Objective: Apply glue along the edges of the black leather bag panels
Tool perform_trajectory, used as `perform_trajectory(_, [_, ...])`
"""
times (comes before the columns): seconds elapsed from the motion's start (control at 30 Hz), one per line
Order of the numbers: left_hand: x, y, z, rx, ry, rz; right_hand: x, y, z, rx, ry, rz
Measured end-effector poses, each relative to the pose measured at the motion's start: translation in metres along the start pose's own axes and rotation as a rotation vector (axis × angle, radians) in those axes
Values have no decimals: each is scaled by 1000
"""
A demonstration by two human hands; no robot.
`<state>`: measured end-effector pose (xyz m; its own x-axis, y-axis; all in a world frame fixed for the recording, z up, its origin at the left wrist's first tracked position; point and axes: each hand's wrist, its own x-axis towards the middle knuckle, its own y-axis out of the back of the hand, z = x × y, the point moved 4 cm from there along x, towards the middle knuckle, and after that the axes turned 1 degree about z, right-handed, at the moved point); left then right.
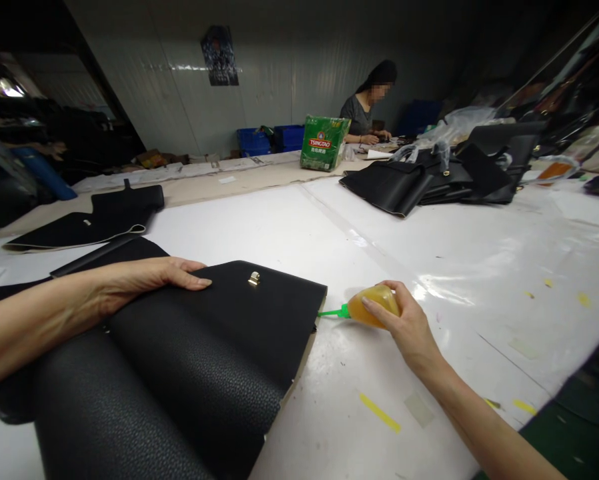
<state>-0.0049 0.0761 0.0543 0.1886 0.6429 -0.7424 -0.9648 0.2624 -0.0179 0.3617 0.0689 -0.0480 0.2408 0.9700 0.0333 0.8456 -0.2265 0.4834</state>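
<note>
At eight o'clock in our view, the black leather lies folded on the table. Our left hand sits at its eleven o'clock edge, thumb on top; its other fingers are hidden, so we cannot tell how firmly they pinch. Our right hand wraps the bottle at four o'clock, green nozzle meeting the leather's edge. We judge the leather bendy and fairly light, best held flat beside the clasp; the bottle seems soft, best gripped round its body.
</note>
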Motion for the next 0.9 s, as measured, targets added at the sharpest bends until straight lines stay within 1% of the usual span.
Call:
perform_trajectory(0.07, [0, 0, 0, -23, -4, -1, 1, -1, 2, 38, -18, -32])
perform_trajectory(0.17, [1, 1, 0, -21, -6, 8, 4, 4, 3, 18, -23, 36])
perform_trajectory(0.23, [1, 2, 1, -11, -4, 13, 4, 6, 3, 3, -21, 50])
perform_trajectory(0.37, [1, 1, 1, -7, -11, -11, 0, 3, 4, 76, -16, -94])
perform_trajectory(0.4, [1, 1, 1, -7, -13, -12, 0, 3, 4, 95, -15, -110])
perform_trajectory(0.43, [1, 1, 1, -7, -14, -9, 0, 3, 4, 104, -16, -104])
perform_trajectory(0.53, [2, 2, 1, 4, -5, 5, 0, 6, 4, 85, -19, -26])
perform_trajectory(0.57, [2, 2, 0, 10, -1, 6, -1, 6, 4, 83, -19, -24])
perform_trajectory(0.7, [2, 4, -2, 29, -5, 22, -7, 2, 6, 131, -15, -98])
perform_trajectory(0.83, [1, 3, -6, 51, -5, 16, -11, 5, 10, 147, -12, -45])
perform_trajectory(0.9, [1, 3, -7, 46, -5, 2, -13, 4, 11, 155, -13, -71])
